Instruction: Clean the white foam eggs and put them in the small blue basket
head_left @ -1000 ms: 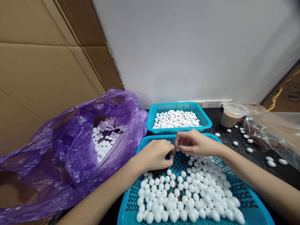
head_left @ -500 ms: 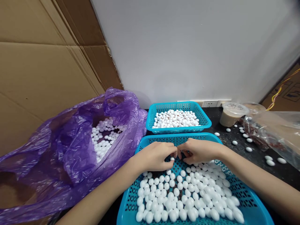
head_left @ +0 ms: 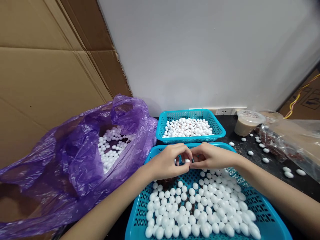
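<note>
Over the far part of the near blue plastic basket (head_left: 277,220), my two hands meet at the fingertips. A small white ball (head_left: 187,161) is between the curled fingers and thumb of my left hand (head_left: 172,161). My right hand (head_left: 212,156) is closed in a pinch right beside that ball; whatever its fingertips hold is hidden. Many loose white balls (head_left: 180,218), some rather egg-shaped, cover the basket floor below. Under my left hand lies a dark brown shredded clump (head_left: 167,182), partly covered by the hand.
Behind stands a smaller blue basket (head_left: 160,125) of white balls. To the left, a purple plastic bag (head_left: 82,160) holds more. On the black table (head_left: 240,156) at right are loose balls, a lidded cup (head_left: 246,125) and a clear bag (head_left: 287,143) with brown material.
Both hands have risen slightly and drawn together. The ball in my left hand has moved a little up and right, and the brown clump shows more beneath that hand.
</note>
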The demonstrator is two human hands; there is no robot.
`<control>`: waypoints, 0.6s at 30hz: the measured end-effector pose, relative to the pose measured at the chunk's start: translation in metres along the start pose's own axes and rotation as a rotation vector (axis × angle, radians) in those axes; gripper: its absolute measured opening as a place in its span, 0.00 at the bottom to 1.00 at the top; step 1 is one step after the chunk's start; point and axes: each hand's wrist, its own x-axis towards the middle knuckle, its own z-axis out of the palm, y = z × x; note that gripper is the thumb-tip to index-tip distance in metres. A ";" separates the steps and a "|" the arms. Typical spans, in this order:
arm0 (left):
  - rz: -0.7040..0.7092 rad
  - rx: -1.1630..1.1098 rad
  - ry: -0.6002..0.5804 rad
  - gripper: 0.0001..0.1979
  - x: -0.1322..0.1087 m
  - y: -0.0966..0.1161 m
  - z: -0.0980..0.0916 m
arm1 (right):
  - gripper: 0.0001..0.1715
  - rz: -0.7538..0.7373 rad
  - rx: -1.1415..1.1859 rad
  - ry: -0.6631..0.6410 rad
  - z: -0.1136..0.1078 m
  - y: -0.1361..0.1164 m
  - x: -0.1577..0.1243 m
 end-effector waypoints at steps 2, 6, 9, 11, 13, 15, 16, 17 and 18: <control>-0.034 -0.107 0.112 0.05 0.002 -0.001 -0.001 | 0.09 -0.005 0.103 0.049 0.000 0.000 0.000; -0.065 -0.255 0.315 0.06 0.004 -0.007 -0.003 | 0.06 -0.014 0.318 0.130 0.001 -0.002 -0.001; -0.048 -0.291 0.388 0.07 0.004 -0.006 -0.003 | 0.04 -0.023 0.378 0.206 0.001 -0.003 0.000; -0.018 -0.300 0.400 0.06 0.003 -0.004 -0.003 | 0.03 -0.023 0.366 0.260 0.001 -0.003 0.001; 0.016 -0.307 0.409 0.05 0.002 -0.001 -0.003 | 0.04 -0.019 0.346 0.302 0.001 -0.002 0.003; 0.035 -0.310 0.409 0.05 0.001 0.001 -0.003 | 0.04 -0.013 0.330 0.323 0.001 -0.002 0.004; 0.039 -0.310 0.407 0.06 0.001 0.001 -0.003 | 0.05 -0.009 0.324 0.326 0.001 -0.002 0.004; 0.041 -0.311 0.406 0.06 0.001 0.002 -0.003 | 0.05 -0.004 0.322 0.330 0.001 -0.002 0.004; 0.040 -0.314 0.406 0.06 0.001 0.002 -0.003 | 0.05 0.000 0.321 0.333 0.001 -0.003 0.004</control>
